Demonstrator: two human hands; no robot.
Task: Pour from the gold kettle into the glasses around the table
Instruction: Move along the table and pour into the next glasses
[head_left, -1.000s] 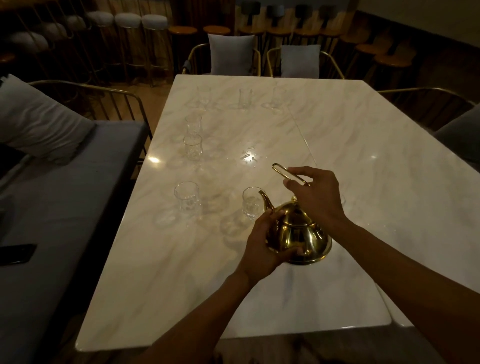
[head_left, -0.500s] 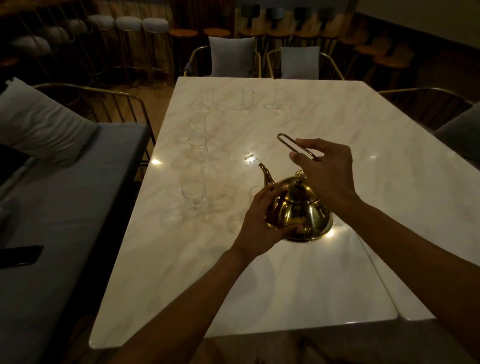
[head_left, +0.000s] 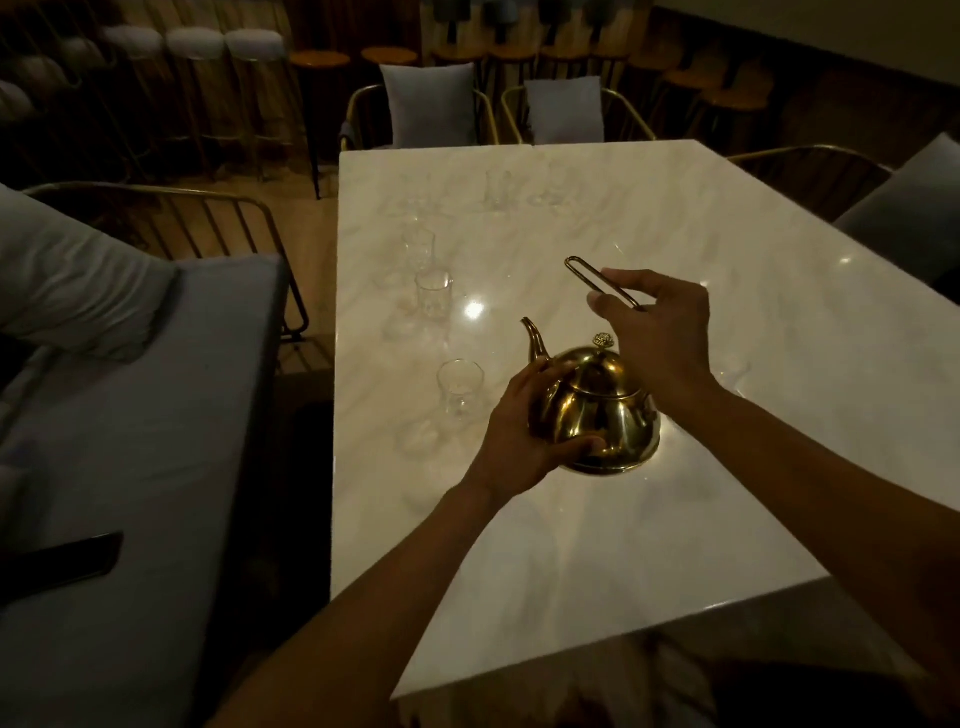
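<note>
A: Where have you got the gold kettle (head_left: 597, 410) right now?

B: It sits over the middle of the marble table (head_left: 571, 571), a little toward the left edge, with its spout (head_left: 535, 340) pointing at the far end. I cannot tell whether its base touches the top.

A: And your hands?

B: Your right hand (head_left: 660, 332) has its thumb and fingers curled round the thin wire handle (head_left: 597, 280), pinching it above the lid knob (head_left: 604, 340). Your left hand (head_left: 524, 431) cups the kettle's left side, fingers spread over the shoulder beside the spout, thumb pressed low on the belly.

A: The glasses?

B: The nearest glass (head_left: 460, 387) stands just left of the kettle, apart from it. 2 more glasses (head_left: 434, 299) stand in a line along the left edge, going away from you. Near the far edge I see 3 faint ones (head_left: 498, 189) (blurred, so I would not swear to the count). Whether any holds liquid I cannot tell.

A: Off the table?

B: A dark phone (head_left: 62, 566) lies on the grey bench (head_left: 135, 467) left of you.
</note>
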